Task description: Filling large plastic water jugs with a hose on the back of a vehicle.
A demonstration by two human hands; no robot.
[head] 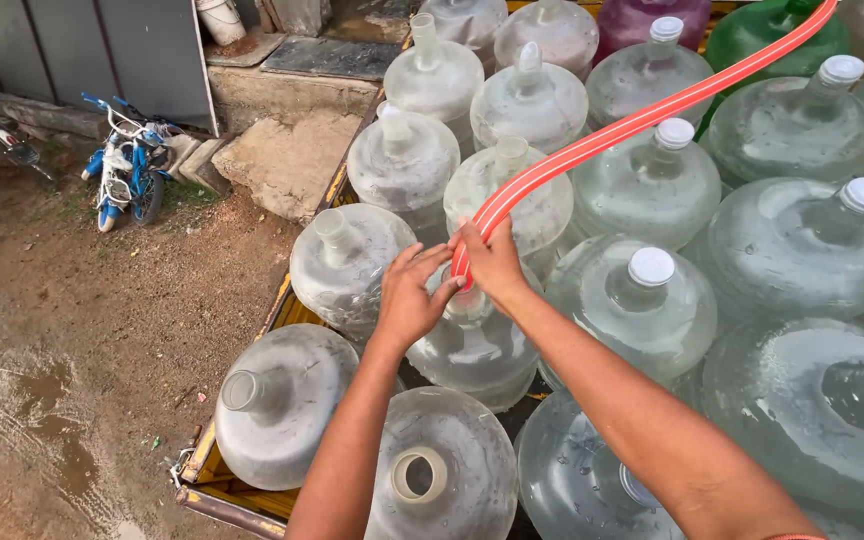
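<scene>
From the head camera, my right hand [493,262] is clenched around the red hose [592,145], aiming its end into a clear water jug [472,345]; my left hand [409,298], fingers spread and empty, steadies the jug's neck.

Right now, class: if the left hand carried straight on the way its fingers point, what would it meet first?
The left hand points up and right, toward the red hose end and the right hand gripping it. It would probably meet those first, almost at once; depth is unclear.
</scene>
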